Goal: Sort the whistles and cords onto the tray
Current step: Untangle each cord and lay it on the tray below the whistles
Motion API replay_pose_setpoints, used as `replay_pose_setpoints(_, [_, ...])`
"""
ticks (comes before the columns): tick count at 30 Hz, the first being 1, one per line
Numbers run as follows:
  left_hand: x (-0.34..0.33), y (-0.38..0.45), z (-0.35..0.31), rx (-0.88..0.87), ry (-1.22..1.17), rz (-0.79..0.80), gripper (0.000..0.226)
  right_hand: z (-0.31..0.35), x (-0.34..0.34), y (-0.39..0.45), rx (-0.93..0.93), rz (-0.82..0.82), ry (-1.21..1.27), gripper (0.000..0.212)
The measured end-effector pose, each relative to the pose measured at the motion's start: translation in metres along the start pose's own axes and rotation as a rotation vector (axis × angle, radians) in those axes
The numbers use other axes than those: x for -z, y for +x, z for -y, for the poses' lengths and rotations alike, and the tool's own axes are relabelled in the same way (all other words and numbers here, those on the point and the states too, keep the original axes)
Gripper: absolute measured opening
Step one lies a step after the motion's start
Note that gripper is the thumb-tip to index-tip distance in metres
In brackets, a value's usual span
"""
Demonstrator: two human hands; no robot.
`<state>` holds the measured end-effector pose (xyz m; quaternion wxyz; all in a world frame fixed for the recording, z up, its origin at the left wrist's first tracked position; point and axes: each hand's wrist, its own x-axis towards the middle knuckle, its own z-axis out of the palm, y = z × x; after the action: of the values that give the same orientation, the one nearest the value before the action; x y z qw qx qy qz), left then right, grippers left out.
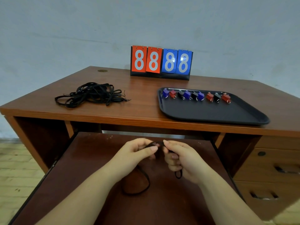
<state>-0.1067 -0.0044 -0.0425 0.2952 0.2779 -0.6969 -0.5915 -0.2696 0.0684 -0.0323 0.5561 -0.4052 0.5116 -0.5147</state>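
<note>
**Cord in hand, pile waiting**

Below the desk's [146, 120] front edge, I pinch one black cord [142, 184] between both hands: left hand [138, 151] and right hand [180, 158] curled around it, loop dangling. It looks light, limp and tangle-prone; I'd grip near the clasp end. Left of the tray [211, 114], the cord pile [92, 95] waits; the whistles [194, 95] line its far side.

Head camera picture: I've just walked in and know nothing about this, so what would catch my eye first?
Probably the flip scoreboard at the back of the desk, reading 88 in red and 88 in blue. Next, the row of whistles in blue, red and black along the far edge of the black tray on the right, and the tangled pile of black cords on the left. Up close, the left hand and right hand pinch one black cord.
</note>
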Motion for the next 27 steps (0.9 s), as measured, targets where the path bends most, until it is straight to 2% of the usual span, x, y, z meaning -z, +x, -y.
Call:
replay_pose_setpoints(2, [-0.002,-0.001,-0.002,-0.004,0.078,0.002,0.009,0.000,-0.002,0.000,0.004,-0.010,-0.067,0.034])
replay_pose_setpoints(4, [-0.003,-0.001,-0.002,0.018,0.049,-0.004,0.006,-0.001,-0.005,-0.001,0.015,-0.041,-0.102,0.032])
replay_pose_setpoints(7, [-0.004,0.002,-0.003,0.103,-0.201,-0.061,0.010,-0.003,-0.008,0.001,0.064,-0.178,-0.081,0.028])
replay_pose_setpoints(10, [-0.006,0.005,-0.002,0.221,-0.481,-0.154,0.013,-0.009,-0.006,0.004,0.201,-0.383,-0.334,0.015])
replay_pose_setpoints(14, [-0.007,0.006,-0.003,0.289,-0.630,-0.191,0.009,-0.010,-0.009,0.001,0.415,-0.453,-0.532,0.007])
replay_pose_setpoints(16, [-0.007,0.005,-0.003,0.288,-0.650,-0.188,0.010,-0.009,-0.011,-0.001,0.476,-0.458,-0.606,0.006])
replay_pose_setpoints(19, [-0.006,0.005,-0.003,0.281,-0.654,-0.153,0.012,-0.012,-0.013,-0.002,0.458,-0.394,-0.691,0.010])
replay_pose_setpoints(24, [-0.007,0.003,-0.001,0.323,-0.660,-0.041,0.031,-0.014,-0.013,0.001,0.412,-0.338,-0.743,0.007])
replay_pose_setpoints(27, [-0.007,0.003,-0.003,0.344,-0.562,-0.070,0.020,-0.012,-0.014,-0.002,0.399,-0.314,-0.708,0.008])
